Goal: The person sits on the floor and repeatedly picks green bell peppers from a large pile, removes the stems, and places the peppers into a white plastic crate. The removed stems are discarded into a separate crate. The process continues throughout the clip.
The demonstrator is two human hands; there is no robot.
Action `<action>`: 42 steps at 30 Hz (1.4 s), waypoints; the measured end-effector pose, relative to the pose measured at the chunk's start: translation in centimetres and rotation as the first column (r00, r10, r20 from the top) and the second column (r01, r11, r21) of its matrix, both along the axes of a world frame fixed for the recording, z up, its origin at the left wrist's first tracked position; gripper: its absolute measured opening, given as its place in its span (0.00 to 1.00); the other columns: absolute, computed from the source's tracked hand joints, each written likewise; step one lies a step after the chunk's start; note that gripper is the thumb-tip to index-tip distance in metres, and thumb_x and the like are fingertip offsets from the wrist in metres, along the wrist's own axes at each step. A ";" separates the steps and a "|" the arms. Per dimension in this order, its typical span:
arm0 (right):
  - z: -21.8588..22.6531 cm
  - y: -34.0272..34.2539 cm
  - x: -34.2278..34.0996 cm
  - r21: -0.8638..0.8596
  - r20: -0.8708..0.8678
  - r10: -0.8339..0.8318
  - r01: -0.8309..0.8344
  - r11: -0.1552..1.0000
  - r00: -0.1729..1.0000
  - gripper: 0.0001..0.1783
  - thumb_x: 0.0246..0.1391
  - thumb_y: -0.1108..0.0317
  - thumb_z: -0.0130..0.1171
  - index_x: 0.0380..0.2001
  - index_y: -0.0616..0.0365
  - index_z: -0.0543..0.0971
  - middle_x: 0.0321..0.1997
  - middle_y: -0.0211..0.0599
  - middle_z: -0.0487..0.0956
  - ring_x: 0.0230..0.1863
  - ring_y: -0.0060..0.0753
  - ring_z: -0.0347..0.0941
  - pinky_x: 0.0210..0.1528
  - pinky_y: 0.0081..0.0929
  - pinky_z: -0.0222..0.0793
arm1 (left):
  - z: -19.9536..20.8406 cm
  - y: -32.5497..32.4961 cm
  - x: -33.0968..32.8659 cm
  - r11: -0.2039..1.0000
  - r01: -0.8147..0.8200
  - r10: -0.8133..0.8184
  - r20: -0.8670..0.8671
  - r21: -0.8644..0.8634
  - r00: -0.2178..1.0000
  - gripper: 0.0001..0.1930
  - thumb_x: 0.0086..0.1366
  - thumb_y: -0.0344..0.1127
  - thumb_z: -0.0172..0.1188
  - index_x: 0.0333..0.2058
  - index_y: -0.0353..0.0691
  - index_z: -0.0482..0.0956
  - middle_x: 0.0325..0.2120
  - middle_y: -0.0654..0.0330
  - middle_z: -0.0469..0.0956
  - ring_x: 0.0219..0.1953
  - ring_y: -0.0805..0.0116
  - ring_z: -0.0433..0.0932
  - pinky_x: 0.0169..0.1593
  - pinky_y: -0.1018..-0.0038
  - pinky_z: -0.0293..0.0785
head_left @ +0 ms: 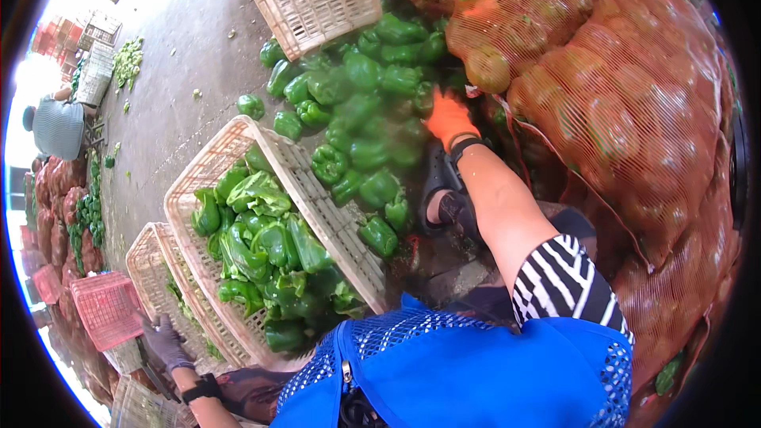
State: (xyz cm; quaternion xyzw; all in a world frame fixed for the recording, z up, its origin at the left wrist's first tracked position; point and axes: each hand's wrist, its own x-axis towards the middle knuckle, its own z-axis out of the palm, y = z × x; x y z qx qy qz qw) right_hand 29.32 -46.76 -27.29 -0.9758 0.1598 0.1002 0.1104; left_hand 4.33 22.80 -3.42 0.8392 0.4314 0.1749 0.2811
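My right hand (452, 120), in an orange glove, reaches into a heap of green bell peppers (365, 143) on the ground. Its fingers curl at a dark green bell pepper (426, 97) on the heap's right edge; the fingertips are partly hidden. My left hand (165, 342), in a grey glove, is at the lower left beside the plastic crates, fingers apart and holding nothing. Between my hands, a pale slatted crate (273, 147) holds many green peppers, some split or misshapen. Haze blurs the middle of the heap.
Red mesh sacks (618, 111) of round produce crowd the right side. Another pale crate (309, 0) stands beyond the heap. To the left are stacked crates (147, 269), a red crate (107, 309), and a person (59, 127) bending farther off. Pepper scraps (127, 63) lie on the floor.
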 end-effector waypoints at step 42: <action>29.6 28.1 -20.5 0.874 0.360 0.445 -0.129 -0.469 0.820 0.42 0.59 0.69 0.63 0.71 0.56 0.52 0.57 0.38 0.72 0.55 0.29 0.70 0.54 0.27 0.70 | 5.6 -20.4 -0.3 0.305 0.856 -0.500 0.695 -0.417 0.517 0.26 0.69 0.49 0.57 0.60 0.43 0.70 0.53 0.58 0.77 0.49 0.67 0.79 0.54 0.71 0.77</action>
